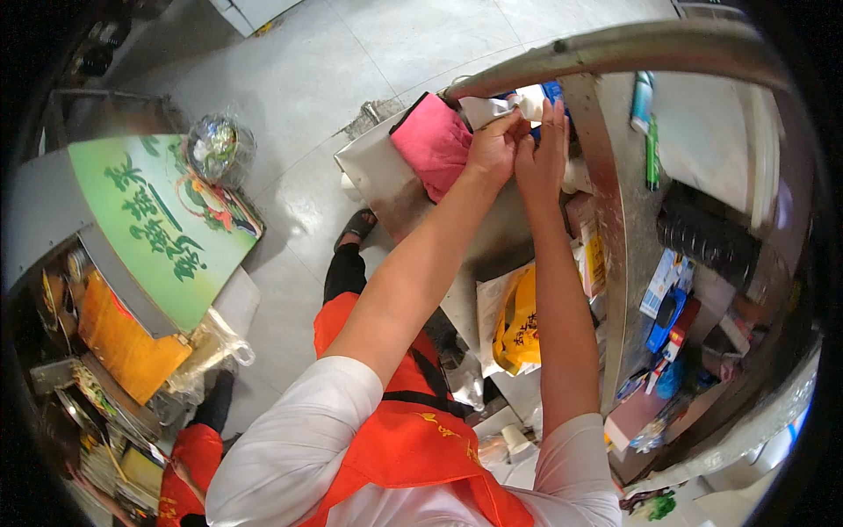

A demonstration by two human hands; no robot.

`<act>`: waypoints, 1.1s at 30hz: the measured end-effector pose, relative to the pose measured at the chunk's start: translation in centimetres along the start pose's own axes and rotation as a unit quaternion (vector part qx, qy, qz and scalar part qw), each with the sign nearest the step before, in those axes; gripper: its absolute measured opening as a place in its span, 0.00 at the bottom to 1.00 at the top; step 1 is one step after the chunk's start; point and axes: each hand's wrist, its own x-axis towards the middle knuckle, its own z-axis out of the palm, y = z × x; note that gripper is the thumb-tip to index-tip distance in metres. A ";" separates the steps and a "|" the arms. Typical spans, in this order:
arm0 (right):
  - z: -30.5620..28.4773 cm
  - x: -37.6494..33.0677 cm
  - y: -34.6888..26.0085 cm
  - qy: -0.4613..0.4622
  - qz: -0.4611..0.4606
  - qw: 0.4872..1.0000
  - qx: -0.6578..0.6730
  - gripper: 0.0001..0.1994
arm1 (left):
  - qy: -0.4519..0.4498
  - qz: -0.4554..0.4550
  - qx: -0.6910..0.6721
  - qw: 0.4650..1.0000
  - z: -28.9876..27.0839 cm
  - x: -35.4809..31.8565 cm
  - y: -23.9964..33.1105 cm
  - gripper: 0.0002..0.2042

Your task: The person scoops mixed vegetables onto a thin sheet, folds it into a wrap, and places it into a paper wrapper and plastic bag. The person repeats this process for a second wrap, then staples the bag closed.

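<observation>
Both my arms reach forward over a metal surface [465, 237], and my hands meet near its far end. My left hand [494, 147] is closed, its fingertips pinched on a thin white sheet [480, 111] that looks like paper or plastic. Close against it, my right hand [542, 151] has its fingers long and bent around a small white wad [530, 98]. Whether the sheet and the wad are one piece I cannot tell. Something blue [553, 90] shows behind the right fingers. A pink cloth [435, 145] lies just left of my left hand.
A curved metal rail [632, 48] runs past my hands. Below my right forearm lies a yellow package [518, 321]. Right, a shelf holds a green tube [652, 154], a black ribbed container [707, 233] and clutter. At left stand a green printed board [162, 228] and another person [189, 465].
</observation>
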 end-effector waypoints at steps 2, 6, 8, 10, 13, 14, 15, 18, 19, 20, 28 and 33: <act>0.5 -0.3 1.2 -0.015 -0.033 0.998 -0.052 0.28 | 0.023 0.035 -0.010 0.999 0.5 0.0 -0.7 0.06; 0.6 0.9 1.5 -0.083 0.000 0.996 -0.036 0.27 | 0.064 0.096 0.022 0.993 0.3 -0.9 -0.3 0.11; 0.0 1.2 1.9 -0.094 0.004 0.995 0.024 0.26 | 0.105 0.086 0.041 0.990 1.4 -3.2 0.6 0.14; -0.2 1.5 2.8 -0.091 -0.020 0.992 0.087 0.26 | 0.090 0.097 0.066 0.989 2.1 -4.7 1.5 0.12; 0.4 0.9 2.3 -0.016 -0.044 0.999 0.019 0.24 | 0.118 0.099 0.117 0.981 3.9 -5.8 3.1 0.08; 0.8 0.6 2.6 0.009 -0.073 0.997 -0.012 0.23 | 0.136 0.098 0.136 0.976 4.4 -6.1 3.4 0.08; 0.8 0.8 2.3 -0.001 -0.048 0.999 0.009 0.23 | 0.136 0.135 0.186 0.964 4.1 -6.0 3.5 0.07; 1.0 1.3 1.5 -0.037 0.015 0.999 0.037 0.22 | 0.146 0.223 0.302 0.915 3.0 -5.4 3.7 0.09; 0.9 1.6 1.4 -0.051 0.027 0.998 0.022 0.21 | 0.157 0.240 0.321 0.903 2.6 -5.3 3.8 0.09; 0.9 1.8 1.2 -0.065 0.040 0.997 0.007 0.21 | 0.167 0.256 0.339 0.890 2.3 -5.3 4.0 0.09; -2.5 -1.9 -3.0 0.027 0.113 0.989 0.094 0.15 | -0.186 0.183 0.370 0.892 3.7 -11.3 7.2 0.22; -7.3 -15.5 -9.6 -0.175 0.265 0.884 0.344 0.13 | -0.176 -0.129 0.675 0.705 4.1 -18.4 8.3 0.19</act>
